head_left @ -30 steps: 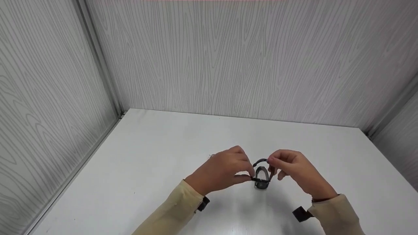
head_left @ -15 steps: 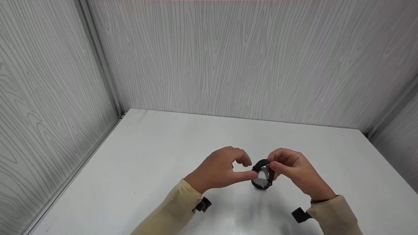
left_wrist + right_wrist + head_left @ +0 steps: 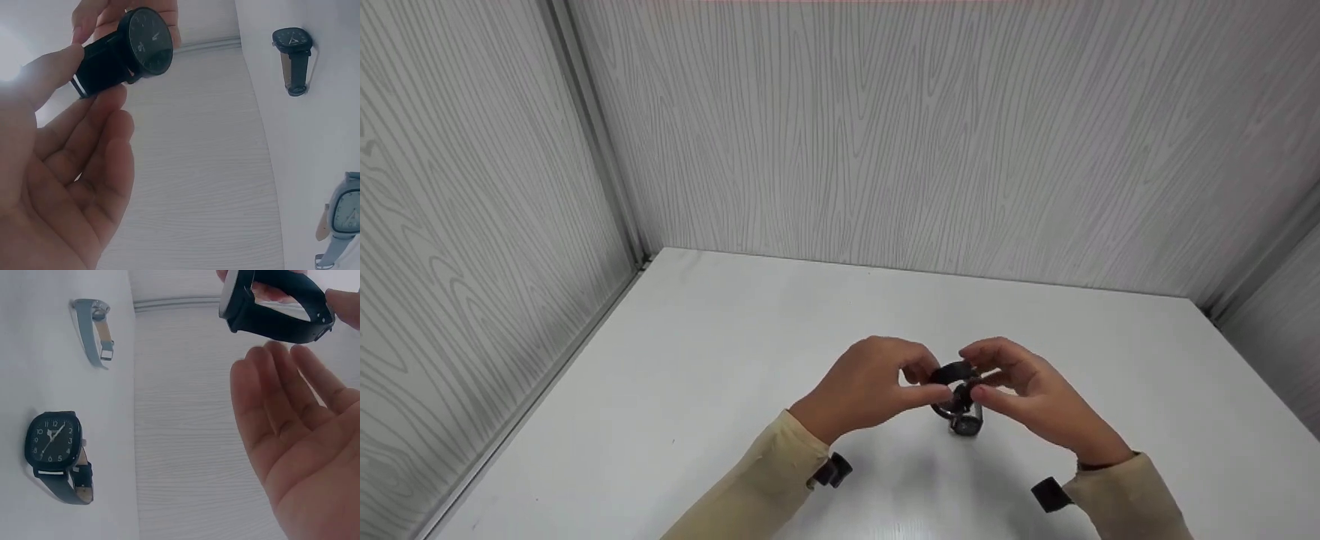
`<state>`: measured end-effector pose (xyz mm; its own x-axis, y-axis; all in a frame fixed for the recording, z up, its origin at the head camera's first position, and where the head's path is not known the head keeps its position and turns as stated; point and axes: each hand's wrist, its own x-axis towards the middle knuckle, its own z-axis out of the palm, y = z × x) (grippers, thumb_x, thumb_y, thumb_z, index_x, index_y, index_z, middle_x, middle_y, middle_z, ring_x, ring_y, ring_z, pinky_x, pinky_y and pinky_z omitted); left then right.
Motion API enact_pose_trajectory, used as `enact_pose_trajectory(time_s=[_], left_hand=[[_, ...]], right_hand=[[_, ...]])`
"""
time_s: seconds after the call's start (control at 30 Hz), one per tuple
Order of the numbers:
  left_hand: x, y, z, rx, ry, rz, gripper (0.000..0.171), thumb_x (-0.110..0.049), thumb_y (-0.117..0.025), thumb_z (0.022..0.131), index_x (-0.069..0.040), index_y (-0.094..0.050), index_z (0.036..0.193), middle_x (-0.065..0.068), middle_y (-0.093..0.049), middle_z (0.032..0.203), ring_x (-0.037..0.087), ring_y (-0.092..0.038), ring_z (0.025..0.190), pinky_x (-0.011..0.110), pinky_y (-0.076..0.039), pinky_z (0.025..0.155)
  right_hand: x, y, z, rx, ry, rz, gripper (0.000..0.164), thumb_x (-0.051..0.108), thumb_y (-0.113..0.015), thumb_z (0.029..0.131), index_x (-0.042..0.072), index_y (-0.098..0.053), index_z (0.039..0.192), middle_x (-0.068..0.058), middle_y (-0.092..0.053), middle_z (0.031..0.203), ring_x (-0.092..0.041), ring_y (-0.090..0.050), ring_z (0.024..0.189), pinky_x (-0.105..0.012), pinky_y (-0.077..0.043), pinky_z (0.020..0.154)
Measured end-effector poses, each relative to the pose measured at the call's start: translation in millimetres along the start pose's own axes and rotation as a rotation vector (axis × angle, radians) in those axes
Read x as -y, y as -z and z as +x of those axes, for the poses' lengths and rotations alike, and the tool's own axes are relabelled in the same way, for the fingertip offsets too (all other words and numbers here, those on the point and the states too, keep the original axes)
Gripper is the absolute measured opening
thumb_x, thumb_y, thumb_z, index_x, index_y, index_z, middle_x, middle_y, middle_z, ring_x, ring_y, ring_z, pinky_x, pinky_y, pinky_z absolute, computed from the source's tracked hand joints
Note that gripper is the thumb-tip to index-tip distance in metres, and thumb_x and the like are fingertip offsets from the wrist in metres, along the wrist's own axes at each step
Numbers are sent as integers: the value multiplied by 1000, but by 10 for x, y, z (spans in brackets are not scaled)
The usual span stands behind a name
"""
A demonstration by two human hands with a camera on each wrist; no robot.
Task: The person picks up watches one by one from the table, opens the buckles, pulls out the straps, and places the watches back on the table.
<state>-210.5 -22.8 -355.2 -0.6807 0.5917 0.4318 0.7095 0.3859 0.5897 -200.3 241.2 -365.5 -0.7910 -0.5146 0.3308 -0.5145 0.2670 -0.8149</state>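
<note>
A: What's nearest?
B: A square black watch [image 3: 53, 439], sitting on the counter [image 3: 735, 315].
A: And the one being handled?
B: Raised above the counter, a little farther off: a round black watch [image 3: 125, 55], between the two hands. The left hand [image 3: 866, 386] pinches its strap [image 3: 101, 66] between thumb and fingers. The right hand [image 3: 1035, 386] has its fingers loosely extended alongside, thumb at the buckle [image 3: 323, 331] end; I can't make out a firm grip there.
A: How will it handle?
B: Light, I'd guess, with most of the weight in the case [image 3: 134, 52]. The strap looks bendy, yet springy enough to hold a loop.
A: Where to take it?
B: By the strap near the buckle, or the case's edge. I'd stay off the face [image 3: 152, 42]; it's probably slippery and easily scratched.
A: Anything else?
B: A pale blue watch [image 3: 87, 329], left of the square one, then the grained far wall [image 3: 885, 150].
</note>
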Motion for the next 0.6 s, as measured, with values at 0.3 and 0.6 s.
enact_pose_trajectory(time_s=[0.3,0.6], left_hand=[[38,-63,20,-59,-13,-14,21,-39,-79,92,-20,-77,101,-17,-71,87,-4,-60,79,19,-49,74],[69,-20,28,-133,59,-172,17,-32,-75,97,-19,-76,108,-18,-72,97,0,-66,87,27,-55,82]], right_hand=[[201,-57,43,-87,-27,-306,26,22,-75,97,23,-67,122,12,-70,110,-12,-69,101,-35,-54,94],[352,-186,170,-223,-59,-325,23,28,-71,100,17,-70,120,8,-71,104,-10,-69,95,-33,-55,89]])
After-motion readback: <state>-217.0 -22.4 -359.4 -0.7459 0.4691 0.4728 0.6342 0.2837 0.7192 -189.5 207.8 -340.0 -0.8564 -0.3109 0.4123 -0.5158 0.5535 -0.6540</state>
